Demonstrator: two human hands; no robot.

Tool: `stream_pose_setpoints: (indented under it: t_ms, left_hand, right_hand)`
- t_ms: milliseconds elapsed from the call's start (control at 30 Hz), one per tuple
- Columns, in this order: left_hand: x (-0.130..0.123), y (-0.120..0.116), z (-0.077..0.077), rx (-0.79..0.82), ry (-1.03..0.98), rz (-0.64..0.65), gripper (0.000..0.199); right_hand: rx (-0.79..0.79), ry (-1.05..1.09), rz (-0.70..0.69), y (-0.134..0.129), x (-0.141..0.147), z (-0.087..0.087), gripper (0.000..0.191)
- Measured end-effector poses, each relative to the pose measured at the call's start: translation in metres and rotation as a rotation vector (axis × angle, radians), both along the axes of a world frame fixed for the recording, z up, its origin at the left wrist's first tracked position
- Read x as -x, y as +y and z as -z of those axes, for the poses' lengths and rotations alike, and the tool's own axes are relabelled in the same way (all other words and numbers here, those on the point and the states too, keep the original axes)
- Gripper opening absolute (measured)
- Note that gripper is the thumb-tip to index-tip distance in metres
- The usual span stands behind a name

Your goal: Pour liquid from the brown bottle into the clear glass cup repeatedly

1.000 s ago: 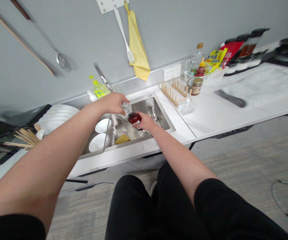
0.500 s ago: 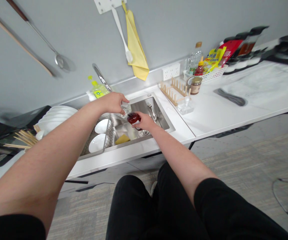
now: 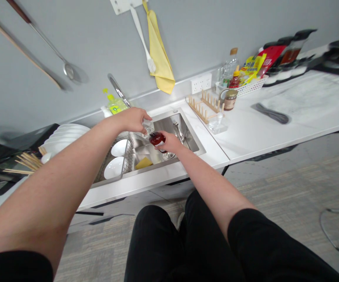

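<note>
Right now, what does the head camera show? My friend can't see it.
Over a sink, the right hand holds a dark red bottle beside a clear glass object in the left hand. White dishes and a yellow sponge lie below.

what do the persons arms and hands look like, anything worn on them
Both arms are bare below black short sleeves, down to the left hand and right hand. Neither hand wears gloves, and no watch or bracelet shows.

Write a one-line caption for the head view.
Right hand holds a dark red bottle over a steel sink, left hand a clear container.
</note>
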State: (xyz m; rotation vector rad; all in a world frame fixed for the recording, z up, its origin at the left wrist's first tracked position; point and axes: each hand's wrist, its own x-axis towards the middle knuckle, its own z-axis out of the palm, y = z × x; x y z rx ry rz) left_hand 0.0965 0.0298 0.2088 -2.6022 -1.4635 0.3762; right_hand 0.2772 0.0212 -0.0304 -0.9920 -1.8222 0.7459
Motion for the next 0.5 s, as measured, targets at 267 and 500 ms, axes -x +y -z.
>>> stream_pose_setpoints:
  t_ms: [267, 500]
  left_hand:
    - [-0.0038, 0.0029, -0.0017, 0.011, 0.024, -0.014, 0.084]
    - [-0.0036, 0.0081, -0.0004, 0.018, 0.028, -0.016, 0.086]
  right_hand:
    - [0.027, -0.001, 0.008, -0.0019, -0.0007, -0.0026, 0.086]
    - [0.017, 0.001, 0.017, -0.0006, -0.0008, -0.0005, 0.090]
